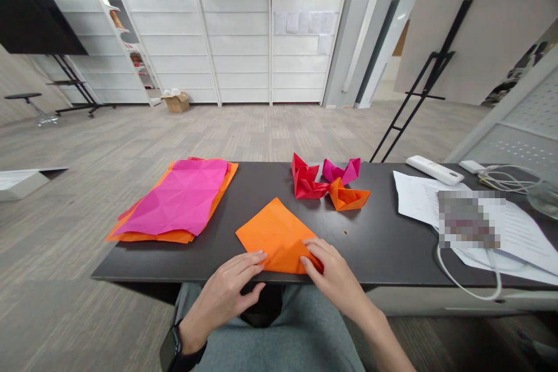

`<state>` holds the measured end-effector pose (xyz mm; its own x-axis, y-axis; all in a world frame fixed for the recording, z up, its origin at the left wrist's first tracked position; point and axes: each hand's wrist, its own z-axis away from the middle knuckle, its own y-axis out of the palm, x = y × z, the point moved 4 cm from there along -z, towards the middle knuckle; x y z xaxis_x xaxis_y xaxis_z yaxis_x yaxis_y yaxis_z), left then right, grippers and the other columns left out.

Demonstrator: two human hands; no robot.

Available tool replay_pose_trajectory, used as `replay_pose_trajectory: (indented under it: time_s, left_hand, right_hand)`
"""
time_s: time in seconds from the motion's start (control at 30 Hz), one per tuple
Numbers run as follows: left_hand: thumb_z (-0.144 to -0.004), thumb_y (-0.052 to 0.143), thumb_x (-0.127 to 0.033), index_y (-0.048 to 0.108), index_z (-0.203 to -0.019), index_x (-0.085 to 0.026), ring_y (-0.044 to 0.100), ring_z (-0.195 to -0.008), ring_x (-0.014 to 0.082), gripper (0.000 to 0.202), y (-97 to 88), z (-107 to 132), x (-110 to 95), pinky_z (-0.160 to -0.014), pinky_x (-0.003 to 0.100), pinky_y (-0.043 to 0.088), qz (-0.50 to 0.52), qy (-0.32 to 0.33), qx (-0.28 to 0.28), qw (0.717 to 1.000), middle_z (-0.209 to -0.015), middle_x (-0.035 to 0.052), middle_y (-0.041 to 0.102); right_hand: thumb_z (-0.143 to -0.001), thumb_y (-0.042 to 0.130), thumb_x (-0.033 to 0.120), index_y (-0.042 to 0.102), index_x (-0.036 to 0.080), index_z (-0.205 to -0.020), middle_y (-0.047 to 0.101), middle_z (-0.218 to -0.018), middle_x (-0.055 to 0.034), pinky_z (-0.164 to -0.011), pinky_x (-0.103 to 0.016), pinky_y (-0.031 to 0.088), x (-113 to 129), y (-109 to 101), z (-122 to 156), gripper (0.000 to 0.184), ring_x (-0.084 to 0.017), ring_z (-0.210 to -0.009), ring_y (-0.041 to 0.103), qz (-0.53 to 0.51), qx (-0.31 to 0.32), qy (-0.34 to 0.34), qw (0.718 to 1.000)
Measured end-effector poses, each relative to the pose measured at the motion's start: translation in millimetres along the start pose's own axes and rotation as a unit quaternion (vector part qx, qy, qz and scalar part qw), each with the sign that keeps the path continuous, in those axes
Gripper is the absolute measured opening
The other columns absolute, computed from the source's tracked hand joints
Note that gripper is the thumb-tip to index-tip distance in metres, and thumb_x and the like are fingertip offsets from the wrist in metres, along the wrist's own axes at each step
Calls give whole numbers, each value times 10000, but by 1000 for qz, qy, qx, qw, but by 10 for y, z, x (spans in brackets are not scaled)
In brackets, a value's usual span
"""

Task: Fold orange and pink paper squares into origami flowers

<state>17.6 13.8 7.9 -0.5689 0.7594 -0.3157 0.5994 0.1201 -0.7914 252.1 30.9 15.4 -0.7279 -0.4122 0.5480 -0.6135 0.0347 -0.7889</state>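
An orange paper sheet, folded, lies near the front edge of the dark table. My left hand rests at the table's front edge with its fingertips on the sheet's near left edge, fingers stretched out. My right hand presses the sheet's near right corner with fingers together. Behind the sheet stand three folded paper shapes: a red one, a pink one and an orange one.
A stack of pink and orange paper sheets covers the table's left part. White printed papers, a white cable and a white remote lie at the right. A black easel stands behind the table.
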Motion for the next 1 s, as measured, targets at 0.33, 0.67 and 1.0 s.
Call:
replay_pose_trajectory:
  time_s: [0.33,0.67,1.0]
  left_hand:
    - [-879,582,-138,639,-1051,-186,655,-1156,222,188,24,1,-11,-1011,361,547,-5,-7,-1,1000,-1236,97,694]
    - [-881,573,-139,581,-1255,-195,637,-1175,215,379,44,19,0,-1023,358,536,-21,-12,16,1000,-1267,81,675]
    - [-892,559,-126,618,-1238,-211,635,-1176,218,361,56,11,-6,-1010,367,545,-37,5,17,999,-1271,80,669]
  right_hand:
    - [-956,486,221,557,248,-1271,611,-1020,-77,-848,-438,535,-40,108,21,325,-245,-933,596,20,-56,9,998]
    - [-962,425,140,641,233,-1173,556,-1002,-95,-809,-429,541,37,104,6,316,-243,-906,570,63,-51,0,997]
    - [-975,432,187,645,213,-1219,545,-996,-99,-835,-429,533,94,72,-4,325,-249,-920,557,90,-37,4,995]
